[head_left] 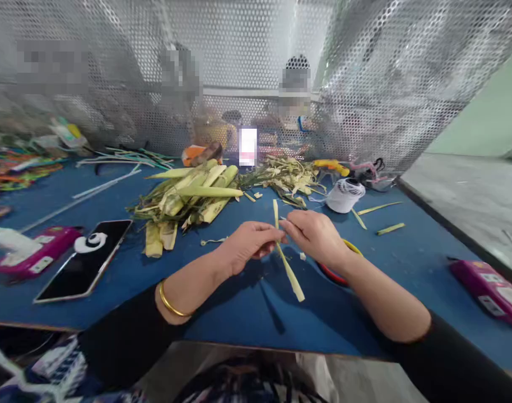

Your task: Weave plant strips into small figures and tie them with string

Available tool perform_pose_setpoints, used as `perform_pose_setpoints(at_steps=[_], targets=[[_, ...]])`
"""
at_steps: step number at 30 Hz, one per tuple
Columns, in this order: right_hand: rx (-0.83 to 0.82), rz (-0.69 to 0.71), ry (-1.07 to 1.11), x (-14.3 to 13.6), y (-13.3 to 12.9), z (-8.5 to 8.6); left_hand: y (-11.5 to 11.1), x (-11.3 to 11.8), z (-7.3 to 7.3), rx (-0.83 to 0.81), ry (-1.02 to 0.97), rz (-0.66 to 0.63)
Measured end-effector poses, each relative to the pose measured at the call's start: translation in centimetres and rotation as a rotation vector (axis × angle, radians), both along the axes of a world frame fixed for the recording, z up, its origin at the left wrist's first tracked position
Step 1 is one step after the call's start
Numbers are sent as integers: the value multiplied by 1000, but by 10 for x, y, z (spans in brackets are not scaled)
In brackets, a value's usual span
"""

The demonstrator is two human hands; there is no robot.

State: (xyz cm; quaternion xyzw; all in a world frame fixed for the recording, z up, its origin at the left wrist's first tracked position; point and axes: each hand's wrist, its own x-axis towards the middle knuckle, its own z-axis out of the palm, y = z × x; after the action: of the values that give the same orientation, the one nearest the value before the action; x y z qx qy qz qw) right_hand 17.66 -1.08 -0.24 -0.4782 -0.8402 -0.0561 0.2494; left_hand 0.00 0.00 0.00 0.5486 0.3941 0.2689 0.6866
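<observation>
In the middle of the table, my left hand [256, 240] pinches a narrow pale-green strip of corn husk [290, 274]. One end of the strip points away from me, and the wider end slants down toward my right. My right hand [315, 232] is closed just beside the strip, its fingertips close to my left ones. A small bright tip shows at its fingers, but I cannot make out what it is. Under my right wrist lie scissors with red and yellow handles [334, 274], partly hidden. A spool of white thread [344, 196] sits beyond that hand.
A heap of corn husks [189, 196] lies back left, with dry shreds [289, 176] beside it. Loose husk strips [390, 228] lie to the right. A phone [85, 260] and magenta packs [489, 288] flank my arms. A perforated mesh screen [247, 56] stands behind, with people beyond.
</observation>
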Motion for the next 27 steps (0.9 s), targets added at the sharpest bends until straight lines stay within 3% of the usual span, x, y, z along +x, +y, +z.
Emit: perform_pose_setpoints(at_steps=[8,12,16,19,21,24,27], targets=[[144,-93,-79,1,3,-7,-3,3,2,17,-16,64],[239,-57,-72,4,4,-4,-3,1,3,-45,-53,81],[288,-53,171,16,6,9,0,-3,3,-91,-147,113],[474,-198,417,24,2,18,2,-4,3,-101,-229,116],[612,-236,467,23,-6,22,4,-4,3,-100,-266,116],[724,-58,206,14,-19,23,4,-4,3,-96,-294,142],[706,130,-113,4,-27,24,5,-3,4,-88,-300,193]])
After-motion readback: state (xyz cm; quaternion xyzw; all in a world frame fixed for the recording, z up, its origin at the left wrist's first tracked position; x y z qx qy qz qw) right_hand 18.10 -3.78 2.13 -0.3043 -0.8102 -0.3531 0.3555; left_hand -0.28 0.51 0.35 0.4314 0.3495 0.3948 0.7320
